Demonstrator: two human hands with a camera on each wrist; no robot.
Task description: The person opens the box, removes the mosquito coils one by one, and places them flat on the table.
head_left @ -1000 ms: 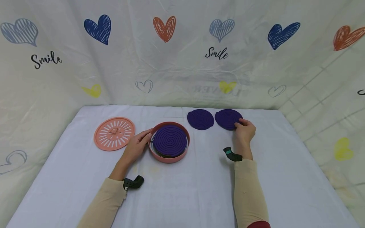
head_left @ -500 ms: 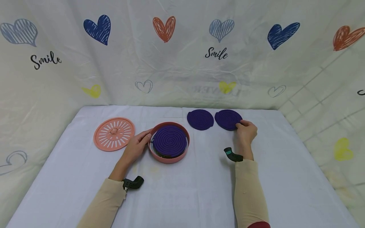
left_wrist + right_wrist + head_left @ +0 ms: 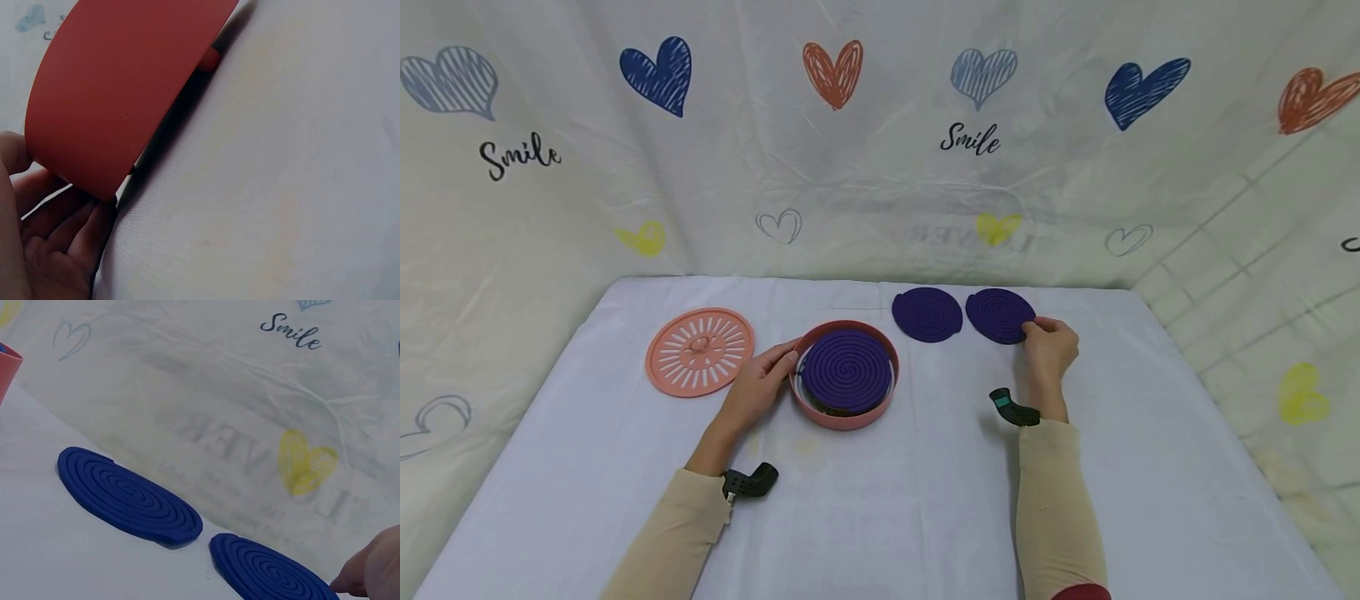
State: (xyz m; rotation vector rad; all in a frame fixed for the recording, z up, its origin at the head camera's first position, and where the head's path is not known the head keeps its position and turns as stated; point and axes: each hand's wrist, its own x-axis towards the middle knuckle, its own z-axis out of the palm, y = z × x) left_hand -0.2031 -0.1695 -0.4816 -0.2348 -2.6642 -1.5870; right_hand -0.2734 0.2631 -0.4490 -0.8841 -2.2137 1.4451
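My left hand holds the side of a round pink-orange mosquito coil holder, thumb at the rim and fingers lower on its wall. Inside it lies a dark purple spiral mosquito coil. In the left wrist view the holder's smooth wall shows, with a small foot under it. My right hand pinches the near right edge of another mosquito coil at the back of the table. The right wrist view shows only part of that hand, its fingertip at the coil's edge.
To the left of the held coil, a further purple coil lies flat. A slotted round pink-orange lid lies left of the holder. White cloth covers the table; a printed curtain hangs behind its back edge.
My right hand has shifted slightly to the right, its fingertips now closer to the coil's edge. My left hand and the holder have stayed in place.
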